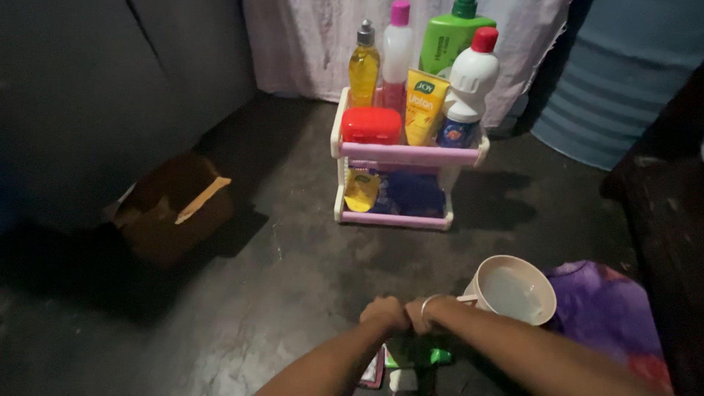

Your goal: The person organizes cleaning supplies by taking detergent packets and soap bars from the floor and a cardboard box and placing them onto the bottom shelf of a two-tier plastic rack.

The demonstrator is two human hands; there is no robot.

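Pink-railed and cream-framed, a two-shelf rack stands far across the dark floor. Its top shelf holds a red box on the left, a yellow bottle with a pump, a white bottle with a pink cap, a yellow tube standing upright, a green bottle and a white bottle with a red cap whose neck leans left. On the lower shelf sit a yellow pouch and a blue pack.

Near the bottom edge, the left hand and right hand meet knuckle to knuckle, both curled shut; what they pinch I cannot tell. Just under them lie small sachets, green and white, too dim to judge which way they point.

Just right of the hands stands a pale dipper with water in it, mouth tilted toward the camera, handle toward the right wrist. It rests beside a purple cloth. A brown box sits far left, and a blue drum stands at far right.
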